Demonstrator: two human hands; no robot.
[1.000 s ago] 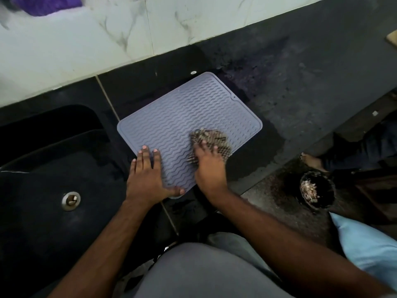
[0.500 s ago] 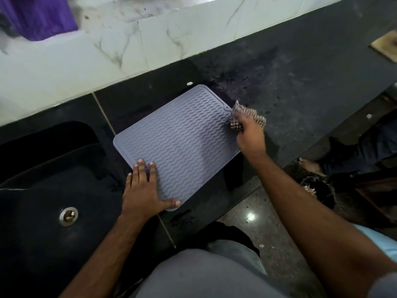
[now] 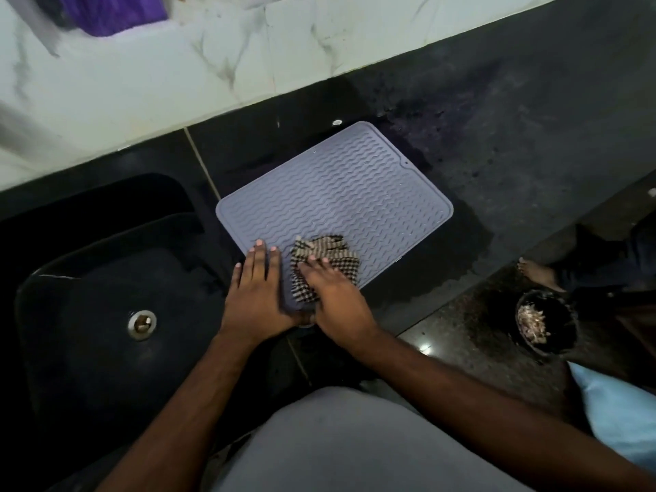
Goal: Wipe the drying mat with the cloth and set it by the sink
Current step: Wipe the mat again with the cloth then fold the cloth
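From the head camera, the grey drying mat (image 3: 337,204) is lying flat and skewed on the dark countertop (image 3: 514,136), its near-left corner reaching toward the countertop's front edge and its left side sitting just beside the black sink (image 3: 106,278), so it is already lying close to where the task wants it; the wiping looks like the step in hand. The left hand (image 3: 253,296) is resting palm-down on that near-left corner with its fingers (image 3: 261,255) straight and close together, and I judge it is pinning the light, flexible mat so the rubbing does not drag it across the wet stone. The right hand (image 3: 337,300) is pressing the checked cloth (image 3: 324,259) flat against the mat's near edge, touching the left hand at the thumb side; its fingers are lying extended over the bunched fabric rather than gripping it, which spreads pressure into the wavy ribs where water would collect. The far-right corner of the mat, near the small notch, is lying uncovered, and a damp patch is showing on the countertop around the mat's right side. Off the countertop's front edge, a dark bowl (image 3: 546,324) with pale scraps is sitting on the floor, and a bare foot (image 3: 537,273) is showing beyond it.
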